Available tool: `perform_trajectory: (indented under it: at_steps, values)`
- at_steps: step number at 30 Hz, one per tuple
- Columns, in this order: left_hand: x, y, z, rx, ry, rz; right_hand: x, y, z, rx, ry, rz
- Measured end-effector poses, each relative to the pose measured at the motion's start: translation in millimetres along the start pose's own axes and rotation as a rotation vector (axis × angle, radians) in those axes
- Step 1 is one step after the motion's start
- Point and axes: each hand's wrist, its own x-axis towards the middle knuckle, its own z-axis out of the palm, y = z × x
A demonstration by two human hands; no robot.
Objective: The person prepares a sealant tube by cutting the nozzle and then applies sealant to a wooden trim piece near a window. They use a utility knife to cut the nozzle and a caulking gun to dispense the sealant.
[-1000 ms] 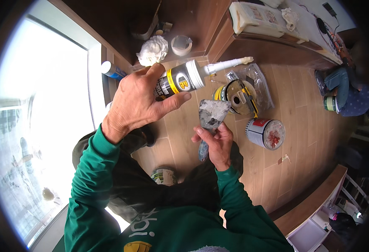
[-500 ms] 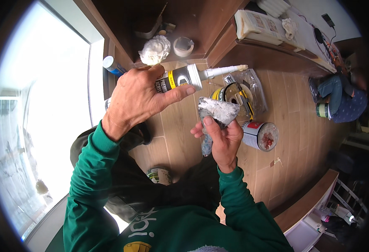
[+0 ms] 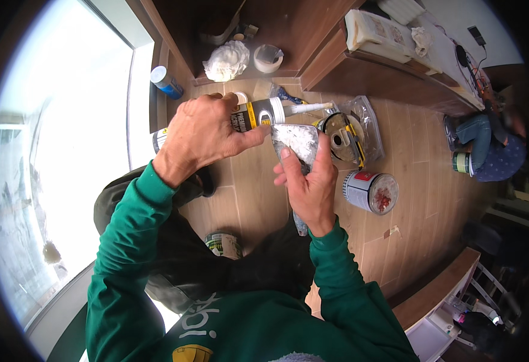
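My left hand (image 3: 201, 134) is closed round a sealant cartridge (image 3: 261, 114), black and white with a yellow band. Its long pale nozzle (image 3: 308, 108) points right. Lower and to the right, my right hand (image 3: 306, 184) grips a putty knife (image 3: 295, 143), its blade caked with white filler. The blade's upper left corner is close to my left thumb, by the cartridge's front end; whether they touch I cannot tell. The knife's handle (image 3: 300, 223) sticks out below my right hand. My left palm hides the rear of the cartridge.
Beyond my hands stand an open-topped round can (image 3: 338, 134) with a yellow utility knife on it and a red-stained can (image 3: 371, 192). A blue spray can (image 3: 166, 82), a crumpled white cloth (image 3: 226, 61) and a tape roll (image 3: 268, 58) are farther off. Another person (image 3: 502, 151) crouches at right.
The putty knife has moved left and turned more upright, bringing its blade nearer the cartridge and my left thumb. My left hand still holds the cartridge, slightly shifted.
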Motion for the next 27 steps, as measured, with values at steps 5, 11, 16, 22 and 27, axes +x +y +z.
perform_trajectory:
  at_steps: [5,11,16,22,27]
  values:
    - [2.5,-22.8,63.4,0.090,-0.215,-0.038,4.0,65.5,8.5,-0.204,-0.020,0.048]
    - [-8.0,-72.3,195.9,0.105,-0.507,-0.095,0.3,176.5,30.3,-0.527,-0.148,0.310]
    - [-27.0,-96.3,312.0,0.034,-0.577,-0.140,-1.9,253.8,32.5,-0.697,-0.206,0.400]
    - [-36.8,-110.4,371.8,0.061,-0.641,-0.097,-1.9,295.4,38.4,-0.770,-0.336,0.566]
    - [-38.9,-113.4,377.7,0.047,-0.646,-0.182,-1.9,300.1,52.3,-0.823,-0.306,0.461]
